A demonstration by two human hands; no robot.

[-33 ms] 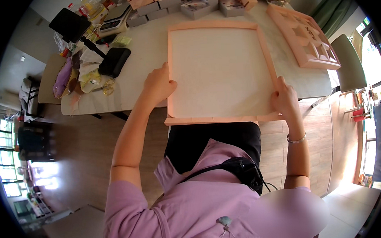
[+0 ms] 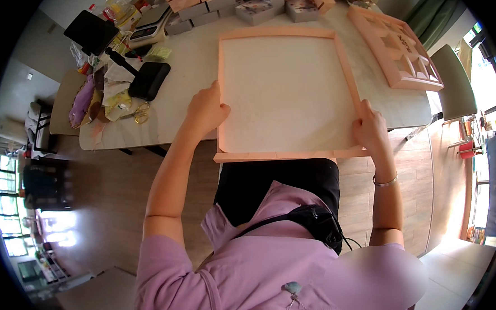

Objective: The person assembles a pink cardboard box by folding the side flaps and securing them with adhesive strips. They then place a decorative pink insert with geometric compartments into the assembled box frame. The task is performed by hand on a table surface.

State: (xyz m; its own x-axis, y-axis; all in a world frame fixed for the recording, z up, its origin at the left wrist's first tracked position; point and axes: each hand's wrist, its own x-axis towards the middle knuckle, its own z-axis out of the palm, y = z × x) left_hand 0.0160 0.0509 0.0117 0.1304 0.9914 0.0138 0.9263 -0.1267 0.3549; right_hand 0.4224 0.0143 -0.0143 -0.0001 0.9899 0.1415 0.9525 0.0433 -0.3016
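Head view: both hands grip a large, shallow pink tray (image 2: pixel 289 94) with a pale inside, which lies flat at the near edge of a white table (image 2: pixel 195 62), its near rim jutting a little past the table edge toward the person. The left hand (image 2: pixel 206 109) clamps the tray's left rim about halfway along, thumb on top of the rim, the other fingers curled under and out of sight. The right hand (image 2: pixel 370 130) clamps the right rim close to the near corner, fingers wrapped over the outside edge; a thin bracelet (image 2: pixel 385 180) sits on that wrist.

Right of the tray, well apart from the hands, lies a pink moulded panel (image 2: pixel 396 49) with star-like shapes. Small boxes (image 2: pixel 251 6) in grey and pink crowd the far side of the table. To the left stand a black tablet on a stand (image 2: pixel 93 31), a black pouch (image 2: pixel 150 80), scissors (image 2: pixel 139 112) with yellowish handles and a heap of cloth and paper (image 2: pixel 99 98). A grey chair (image 2: pixel 452 82) stands at the table's right end. The person wears a lilac shirt (image 2: pixel 248 267) with a black bag (image 2: pixel 313 219) strapped across it.
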